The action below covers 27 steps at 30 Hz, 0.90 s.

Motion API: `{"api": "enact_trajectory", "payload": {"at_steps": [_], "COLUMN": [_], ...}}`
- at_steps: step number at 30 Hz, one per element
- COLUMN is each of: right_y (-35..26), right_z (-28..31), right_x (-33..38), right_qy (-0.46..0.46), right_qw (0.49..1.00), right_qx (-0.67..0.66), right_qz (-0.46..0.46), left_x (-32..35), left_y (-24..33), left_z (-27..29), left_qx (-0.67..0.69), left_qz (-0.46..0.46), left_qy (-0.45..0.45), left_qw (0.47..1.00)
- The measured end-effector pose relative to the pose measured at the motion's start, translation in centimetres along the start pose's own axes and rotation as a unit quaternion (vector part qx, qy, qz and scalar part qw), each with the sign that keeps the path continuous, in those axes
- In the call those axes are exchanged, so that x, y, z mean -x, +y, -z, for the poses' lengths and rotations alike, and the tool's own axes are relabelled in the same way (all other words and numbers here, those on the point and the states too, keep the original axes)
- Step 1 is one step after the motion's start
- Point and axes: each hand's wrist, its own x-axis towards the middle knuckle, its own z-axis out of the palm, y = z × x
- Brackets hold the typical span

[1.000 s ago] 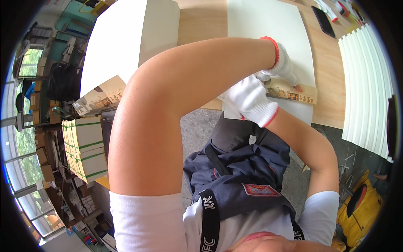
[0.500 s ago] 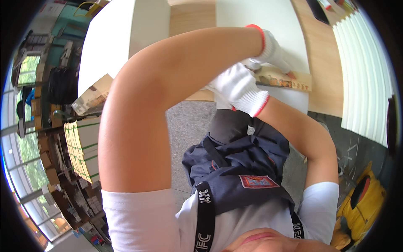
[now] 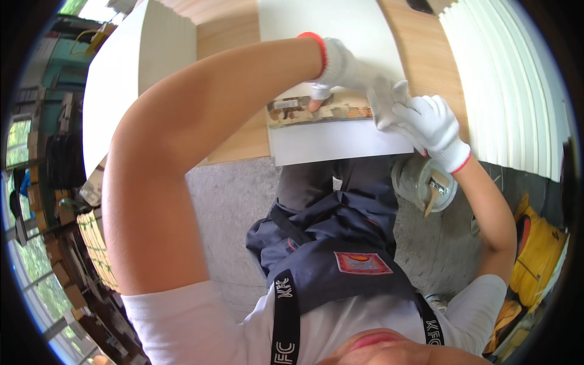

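Note:
A printed paper strip (image 3: 344, 108) with brown pictures lies across a white board (image 3: 340, 137) near the table's front edge. My left hand (image 3: 344, 64), in a white glove with a red cuff, reaches over from the left. One bare fingertip of it rests on the strip, and greyed glove fingers appear stretched towards the strip's right end. There my right hand (image 3: 429, 121), gloved too, has its fingers curled beside those grey fingers. What it grips, if anything, is hidden. My left forearm crosses in front of part of the table.
Thick stacked white boards (image 3: 115, 85) stand at the left, and a row of white panels (image 3: 505, 85) at the right. Below the table's right side is a round tub (image 3: 447, 194) with a brush (image 3: 433, 201). Yellow fabric (image 3: 538, 261) hangs at the far right.
My right hand has moved from the board's left side to its right end. The strip's left part is now uncovered. The whole view has shifted, bringing the tub into sight.

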Motion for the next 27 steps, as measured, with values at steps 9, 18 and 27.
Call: {"api": "enact_trajectory", "payload": {"at_steps": [9,18,27], "right_y": [-11.6,-11.8,2.2], "right_z": [-7.5,-8.0,1.2], "right_x": [-10.7,-10.8,3.7], "right_qy": [0.072,0.075,-0.077], "right_qw": [0.995,0.997,0.994], "right_qx": [-0.048,-0.027,0.068], "right_qz": [0.042,0.007,-0.038], "left_x": [-1.2,-0.4,0.1], "left_y": [-0.9,-0.9,-0.4], "left_z": [0.3,-0.3,-0.1], "left_qx": [0.061,-0.045,0.004], "left_qz": [-0.007,-0.024,-0.018], "left_qy": [0.01,0.056,0.029], "left_qw": [0.998,0.997,0.999]}}
